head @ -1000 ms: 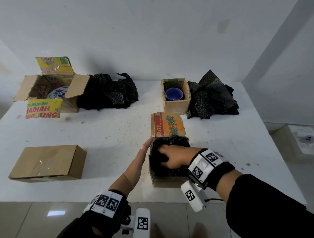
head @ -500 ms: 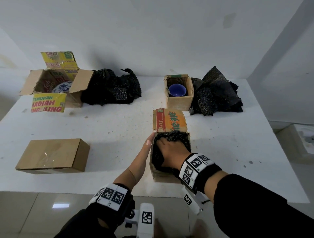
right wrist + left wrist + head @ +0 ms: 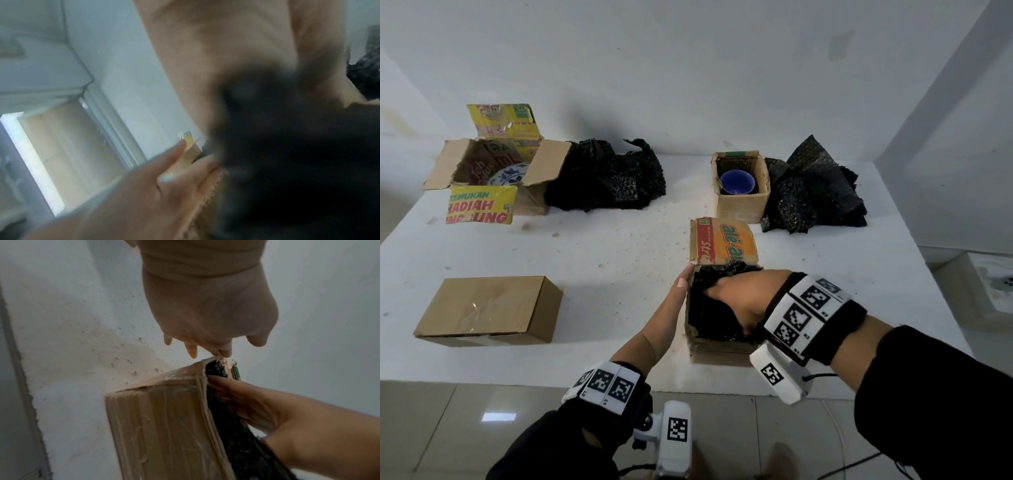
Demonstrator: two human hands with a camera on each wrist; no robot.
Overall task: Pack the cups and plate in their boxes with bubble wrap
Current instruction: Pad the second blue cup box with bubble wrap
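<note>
A small cardboard box [image 3: 717,351] stands near the table's front edge, its printed lid flap [image 3: 722,245] raised at the far side. Black bubble wrap [image 3: 710,318] fills it; whatever lies under the wrap is hidden. My right hand [image 3: 736,296] reaches in from the right and presses its fingers [image 3: 230,386] down on the wrap [image 3: 232,426]. My left hand [image 3: 678,294] lies flat with straight fingers against the box's left wall [image 3: 160,426], fingertips at the far corner. A blue cup [image 3: 738,181] sits in an open box [image 3: 743,207] farther back. A patterned plate [image 3: 508,173] lies in the open box [image 3: 482,205] at far left.
Two loose heaps of black bubble wrap lie at the back, one [image 3: 606,181] beside the plate box and one [image 3: 816,195] right of the cup box. A shut brown box [image 3: 486,311] sits at the front left. The right wrist view is blurred.
My right hand has turned inside the box, from pointing away to lying across it, still pushing the wrap down. The left hand stays against the box's side.
</note>
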